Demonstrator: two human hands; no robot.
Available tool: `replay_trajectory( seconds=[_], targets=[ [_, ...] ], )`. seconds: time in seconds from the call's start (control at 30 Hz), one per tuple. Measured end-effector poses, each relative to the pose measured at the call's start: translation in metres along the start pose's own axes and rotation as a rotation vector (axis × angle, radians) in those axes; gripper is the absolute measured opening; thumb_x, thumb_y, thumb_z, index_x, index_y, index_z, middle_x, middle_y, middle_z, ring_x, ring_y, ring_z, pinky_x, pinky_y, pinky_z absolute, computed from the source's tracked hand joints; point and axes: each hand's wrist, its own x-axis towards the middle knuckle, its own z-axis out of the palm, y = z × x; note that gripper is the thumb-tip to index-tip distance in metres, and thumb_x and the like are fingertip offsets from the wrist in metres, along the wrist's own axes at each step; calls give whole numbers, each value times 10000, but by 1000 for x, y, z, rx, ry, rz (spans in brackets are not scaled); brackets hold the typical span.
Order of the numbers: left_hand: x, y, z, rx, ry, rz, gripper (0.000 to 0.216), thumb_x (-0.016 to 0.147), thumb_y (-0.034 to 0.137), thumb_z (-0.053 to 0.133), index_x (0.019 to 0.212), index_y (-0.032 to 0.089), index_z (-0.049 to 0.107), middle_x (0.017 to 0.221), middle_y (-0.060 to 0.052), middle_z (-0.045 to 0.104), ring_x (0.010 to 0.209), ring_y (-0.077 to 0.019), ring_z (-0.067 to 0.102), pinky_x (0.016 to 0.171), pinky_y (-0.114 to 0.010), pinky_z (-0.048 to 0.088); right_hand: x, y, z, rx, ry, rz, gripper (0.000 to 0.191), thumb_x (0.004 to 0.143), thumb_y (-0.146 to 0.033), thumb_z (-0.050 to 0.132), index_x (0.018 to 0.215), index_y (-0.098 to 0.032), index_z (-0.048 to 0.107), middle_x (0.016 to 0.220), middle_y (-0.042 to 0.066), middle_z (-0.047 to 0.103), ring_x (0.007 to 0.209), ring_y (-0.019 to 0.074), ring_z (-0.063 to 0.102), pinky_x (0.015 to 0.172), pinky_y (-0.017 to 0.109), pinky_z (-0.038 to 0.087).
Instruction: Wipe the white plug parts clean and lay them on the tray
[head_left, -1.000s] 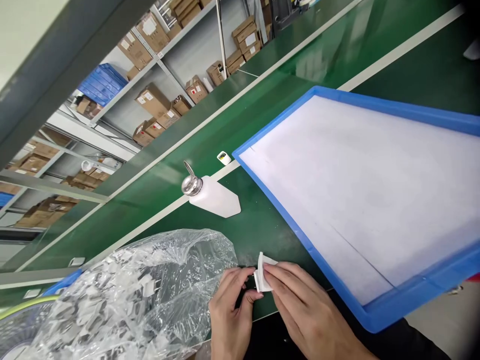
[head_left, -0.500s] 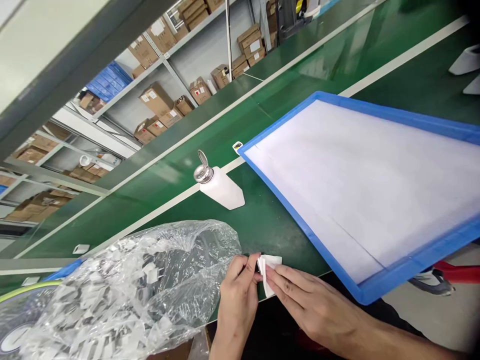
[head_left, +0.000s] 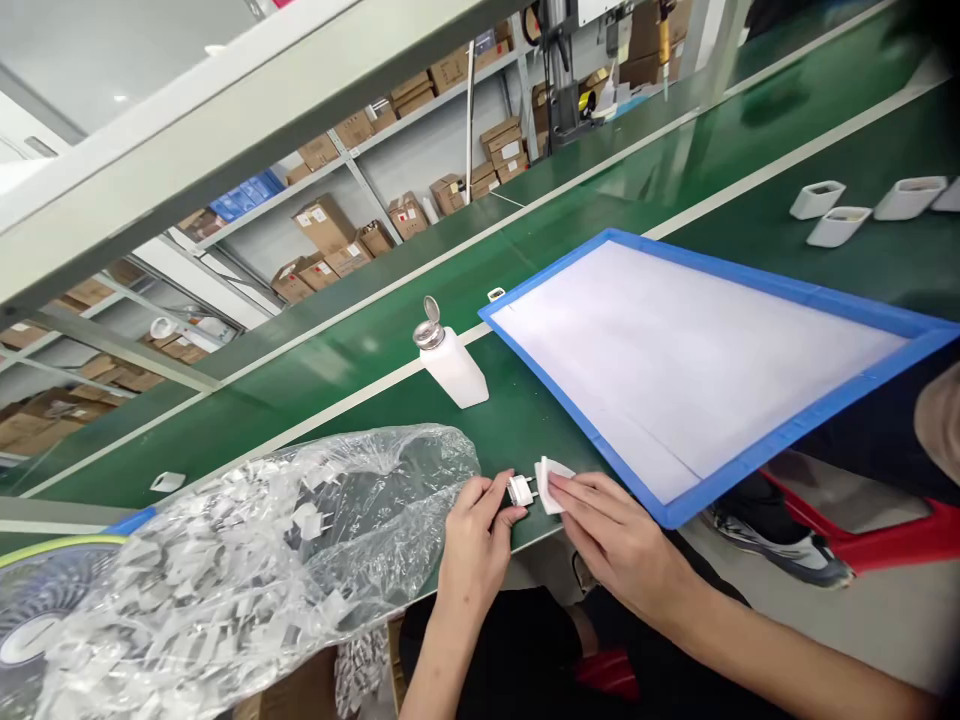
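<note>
My left hand (head_left: 474, 540) pinches a small white plug part (head_left: 520, 490) with metal pins at the near edge of the green belt (head_left: 517, 420). My right hand (head_left: 611, 530) holds a folded white wipe (head_left: 551, 472) pressed against that part. Both hands sit between a clear plastic bag (head_left: 247, 560) full of white plug parts on the left and a blue tray (head_left: 780, 435) lined with white sheet on the right.
A white dispenser bottle (head_left: 452, 363) with a metal top stands behind the hands. Several white housings (head_left: 836, 225) lie on the belt at far right. A small white piece (head_left: 166, 481) rests far left. Shelves of cardboard boxes (head_left: 322, 225) stand behind. A fan (head_left: 37, 610) sits at lower left.
The view has tilted up and pulled back. The wipe and the plug part have drawn slightly apart, so the part's pins now show between my hands.
</note>
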Motion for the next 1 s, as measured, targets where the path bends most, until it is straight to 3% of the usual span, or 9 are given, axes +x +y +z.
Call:
replay_trajectory(
  seconds=[0.13,0.27,0.4,0.63,0.77,1.0],
  targets=[
    [0,0,0,25,-27,14,351,947,103,510,1268,149,644,949,-57,608,845,-181,625,778,-295,517,0,-4,5,-52,-104,-121,407,990,-53,480,1394,-46,527,1280,169,670,1107,219,606,961,373,600],
    [1,-3,1,66,-46,65,376,898,11,449,1184,128,664,896,-49,576,801,-170,615,745,-268,520,3,-3,3,-172,-228,-308,412,967,-51,514,1366,53,535,1303,204,658,1180,273,594,1015,395,572],
    [5,-5,4,100,-41,116,386,857,-47,404,1057,113,693,812,-28,534,705,-143,588,679,-222,516,5,-2,1,-309,-271,-460,387,941,-10,506,1306,104,570,1327,240,640,1224,320,593,1034,402,549],
    [3,-6,6,106,-5,128,415,847,-58,414,1114,106,687,811,-25,524,717,-144,588,703,-230,521,13,3,-10,-412,-332,-680,361,954,-24,493,1275,110,589,1275,257,668,1199,296,631,1018,372,557],
    [1,-6,6,110,-3,123,404,835,-52,437,1091,135,688,802,-13,508,707,-147,568,689,-235,514,15,4,-13,-412,-324,-715,341,952,-17,480,1248,70,625,1218,221,703,1155,277,657,1014,360,560],
    [1,-2,4,84,0,128,416,838,-71,409,1070,154,670,817,-9,506,726,-134,567,701,-211,519,2,1,-4,-444,-253,-606,383,924,13,499,1283,121,577,1257,285,659,1145,336,652,1014,459,550]
  ],
)
